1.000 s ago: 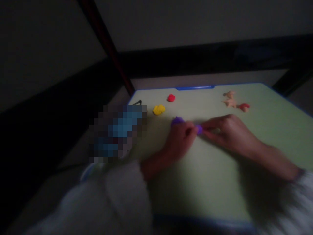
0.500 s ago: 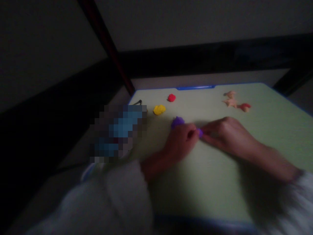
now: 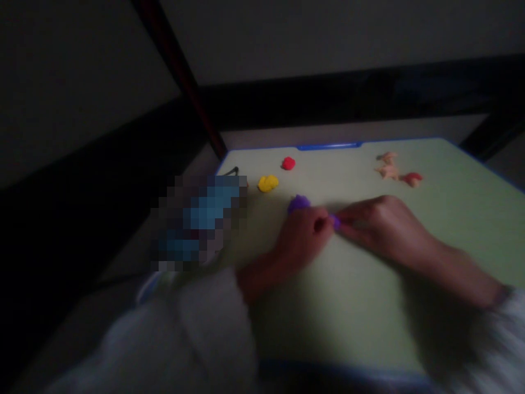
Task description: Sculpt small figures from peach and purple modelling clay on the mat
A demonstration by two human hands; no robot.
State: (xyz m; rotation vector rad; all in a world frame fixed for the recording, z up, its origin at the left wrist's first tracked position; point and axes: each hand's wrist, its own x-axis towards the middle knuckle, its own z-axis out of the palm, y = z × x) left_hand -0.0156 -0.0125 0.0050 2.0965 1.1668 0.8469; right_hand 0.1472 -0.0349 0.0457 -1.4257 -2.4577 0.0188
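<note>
My left hand (image 3: pixel 301 238) and my right hand (image 3: pixel 379 224) meet over a pale green board (image 3: pixel 369 306). Both pinch a small purple clay piece (image 3: pixel 335 221) between their fingertips. A larger purple clay lump (image 3: pixel 298 203) lies on the board just behind my left hand. Both hands have their fingers closed. The picture is dim and soft.
A yellow clay lump (image 3: pixel 267 183) and a red clay lump (image 3: pixel 288 163) lie at the board's far left. Small peach clay figures (image 3: pixel 388 166) with a red bit (image 3: pixel 412 178) sit at the far right. A blurred-out blue thing (image 3: pixel 200 219) lies off the left edge. Dark frame rails (image 3: pixel 348 98) stand behind.
The purple piece shows less between my fingertips than a second ago. Both hands have stayed in nearly the same place.
</note>
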